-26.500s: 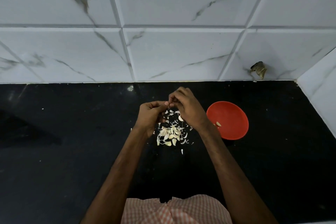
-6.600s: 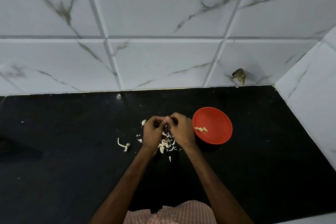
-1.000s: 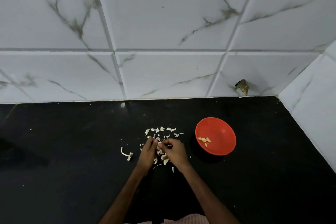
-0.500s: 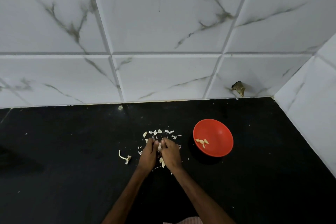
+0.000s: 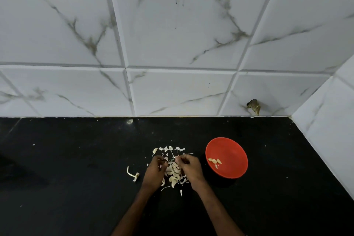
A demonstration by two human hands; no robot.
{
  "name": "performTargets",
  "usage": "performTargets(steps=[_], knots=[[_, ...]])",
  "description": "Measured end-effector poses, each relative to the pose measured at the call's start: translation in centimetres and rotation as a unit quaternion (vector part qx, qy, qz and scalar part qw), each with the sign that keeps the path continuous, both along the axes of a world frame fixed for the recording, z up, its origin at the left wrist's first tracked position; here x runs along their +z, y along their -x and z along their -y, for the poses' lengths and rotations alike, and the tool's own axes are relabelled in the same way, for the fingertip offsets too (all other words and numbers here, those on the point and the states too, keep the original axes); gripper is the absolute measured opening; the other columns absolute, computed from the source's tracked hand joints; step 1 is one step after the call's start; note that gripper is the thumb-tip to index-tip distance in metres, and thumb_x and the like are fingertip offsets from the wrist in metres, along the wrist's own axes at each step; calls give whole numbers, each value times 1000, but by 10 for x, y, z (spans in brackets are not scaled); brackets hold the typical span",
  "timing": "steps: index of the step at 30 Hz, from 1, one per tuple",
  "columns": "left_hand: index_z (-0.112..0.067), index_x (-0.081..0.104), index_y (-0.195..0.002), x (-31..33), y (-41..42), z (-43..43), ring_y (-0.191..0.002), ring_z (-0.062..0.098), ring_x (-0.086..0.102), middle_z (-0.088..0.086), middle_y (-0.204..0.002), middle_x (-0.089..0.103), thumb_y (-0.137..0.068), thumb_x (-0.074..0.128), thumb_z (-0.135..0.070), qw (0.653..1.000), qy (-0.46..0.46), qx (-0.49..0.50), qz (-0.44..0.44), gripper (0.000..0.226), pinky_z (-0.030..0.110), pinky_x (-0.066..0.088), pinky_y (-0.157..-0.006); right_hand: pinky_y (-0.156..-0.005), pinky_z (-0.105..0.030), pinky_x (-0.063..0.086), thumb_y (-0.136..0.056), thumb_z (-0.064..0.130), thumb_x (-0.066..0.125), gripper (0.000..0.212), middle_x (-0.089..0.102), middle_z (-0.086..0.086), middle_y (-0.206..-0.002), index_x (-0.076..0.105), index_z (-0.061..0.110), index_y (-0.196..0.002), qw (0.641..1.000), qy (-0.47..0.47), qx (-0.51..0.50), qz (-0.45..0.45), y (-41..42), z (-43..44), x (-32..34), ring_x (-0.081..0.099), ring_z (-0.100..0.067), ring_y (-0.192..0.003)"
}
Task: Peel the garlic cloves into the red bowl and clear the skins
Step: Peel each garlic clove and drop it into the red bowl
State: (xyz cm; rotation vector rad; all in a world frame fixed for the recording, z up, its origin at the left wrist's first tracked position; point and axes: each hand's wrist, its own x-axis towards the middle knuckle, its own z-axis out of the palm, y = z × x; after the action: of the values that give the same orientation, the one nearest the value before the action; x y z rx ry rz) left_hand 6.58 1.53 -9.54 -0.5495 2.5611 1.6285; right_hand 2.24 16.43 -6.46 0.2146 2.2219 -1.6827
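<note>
step: peeling, early | left grip (image 5: 154, 171) + right grip (image 5: 189, 166) curled over garlic pile (image 5: 174, 174) on desk (image 5: 76, 168), hold: cannot tell | red bowl (image 5: 232, 149) just right, few peeled | next: likely pinch one clove, strip skin

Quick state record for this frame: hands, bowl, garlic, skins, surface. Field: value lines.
left hand: over the garlic pile, fingers curled; grip too small to tell
right hand: over the pile's right side, fingers curled; grip unclear
garlic pile: on the counter, between the hands
red bowl: right of the hands
peeled cloves: a few, inside the bowl
skins: scattered beyond the hands
stem: left of the left hand
counter: black
</note>
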Motion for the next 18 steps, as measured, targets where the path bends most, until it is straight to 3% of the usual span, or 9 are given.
performTargets(steps=[2, 4, 7, 9, 11, 14, 18], knots=[[-19, 51, -127, 9, -1, 0, -102, 13, 62, -10, -122, 48, -104, 50, -37, 997, 73, 11, -21, 30, 35, 51, -83, -67, -24, 57, -87, 11, 77, 7, 75, 0, -87, 75, 16, -91, 999, 4, 7, -39, 1, -3, 5, 73, -15, -82], [-28, 55, -119, 26, 3, 2, -100, 8, 63, -15, -118, 53, -100, 43, -54, 994, 97, 15, -38, 34, 33, 48, -81, -72, -28, 60, -78, 6, 83, 16, 75, 0, -84, 74, 17, -86, 996, -14, 25, -90, 5, -4, 16, 73, -15, -79], [-31, 63, -105, 59, 21, 6, -90, 6, 67, -11, -98, 69, -96, 35, -69, 997, 55, -45, -32, 48, 38, 54, -83, -72, -21, 56, -72, 5, 86, 22, 74, 6, -80, 72, 20, -81, 985, -42, 50, -163, 18, 1, 39, 70, -6, -77], [-31, 69, -99, 84, 37, 10, -87, 5, 68, -7, -91, 73, -95, 31, -74, 996, 19, -87, -33, 58, 33, 53, -79, -67, -15, 52, -73, 5, 85, 25, 71, 7, -77, 70, 23, -79, 974, -55, 64, -213, 28, 7, 58, 68, -2, -75], [-29, 71, -87, 108, 54, 15, -75, 2, 68, -5, -80, 74, -99, 29, -70, 992, 16, -117, -33, 61, 28, 49, -72, -65, -12, 50, -77, 3, 82, 27, 70, 10, -77, 68, 26, -79, 962, -60, 70, -258, 39, 14, 76, 68, 0, -74], [-23, 65, -71, 134, 71, 19, -57, 6, 61, -3, -62, 66, -105, 35, -53, 992, 28, -108, -53, 55, 32, 48, -67, -70, -10, 50, -82, 0, 77, 24, 69, 13, -78, 72, 23, -82, 945, -42, 61, -319, 47, 24, 97, 68, 0, -78], [-27, 57, -68, 138, 65, 5, -60, 6, 55, -9, -64, 59, -108, 34, -42, 993, 53, -31, -101, 49, 26, 40, -58, -74, -17, 54, -93, 10, 70, 7, 73, 10, -83, 75, 15, -92, 944, -3, 25, -328, 46, 36, 107, 69, -4, -80]])
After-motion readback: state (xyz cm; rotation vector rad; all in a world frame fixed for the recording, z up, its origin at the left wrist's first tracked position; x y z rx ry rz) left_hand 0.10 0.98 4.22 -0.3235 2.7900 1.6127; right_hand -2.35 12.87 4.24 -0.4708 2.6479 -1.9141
